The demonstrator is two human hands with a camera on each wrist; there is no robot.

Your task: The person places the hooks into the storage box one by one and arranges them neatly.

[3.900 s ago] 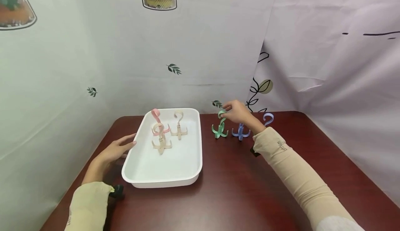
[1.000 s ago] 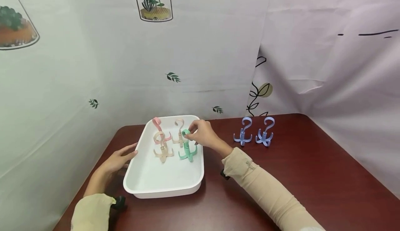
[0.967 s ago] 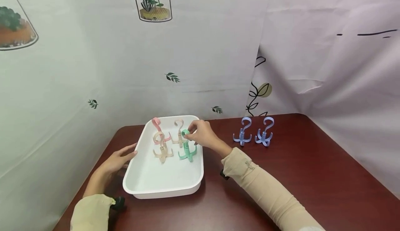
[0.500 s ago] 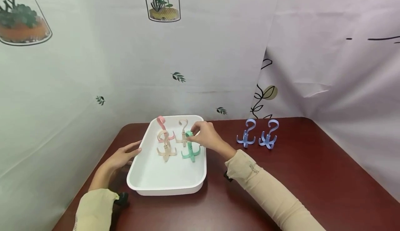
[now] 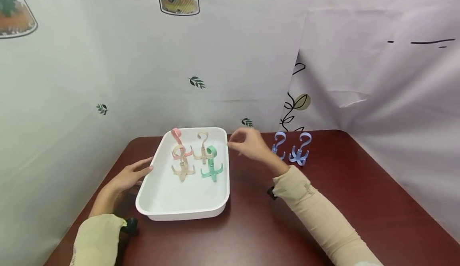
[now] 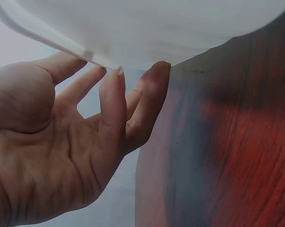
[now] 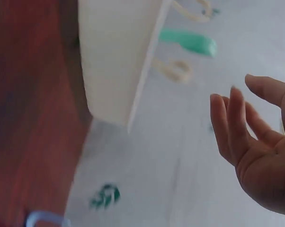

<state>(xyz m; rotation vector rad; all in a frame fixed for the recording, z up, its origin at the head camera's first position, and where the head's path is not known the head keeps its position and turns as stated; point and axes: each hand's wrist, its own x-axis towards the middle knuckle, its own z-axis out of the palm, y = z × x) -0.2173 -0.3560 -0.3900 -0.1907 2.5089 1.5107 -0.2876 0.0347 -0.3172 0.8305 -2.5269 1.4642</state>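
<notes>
My left hand (image 5: 127, 176) touches the left side of a white tray (image 5: 172, 202); in the left wrist view its fingertips (image 6: 116, 78) lie against the rim and underside. Inside the tray stand a green four-pronged hanging hook (image 5: 212, 171), a front beige hook (image 5: 183, 171), a back beige hook (image 5: 203, 154) and a pink hook (image 5: 176, 134). The right hand (image 5: 251, 144) hovers just beyond the tray's right rim, holding nothing. In the right wrist view its thumb and fingers (image 7: 236, 113) are apart. Behind that hand, one blue hook (image 5: 280, 136) is partly hidden.
A second blue hook (image 5: 299, 156) stands farther right on the dark red table (image 5: 305, 194). A pale printed cloth (image 5: 230, 58) hangs behind the table and along both sides.
The green hook has come from beside the blue hooks into the tray. My right hand has let go of it and moved right, off the tray. The left hand stays at the tray.
</notes>
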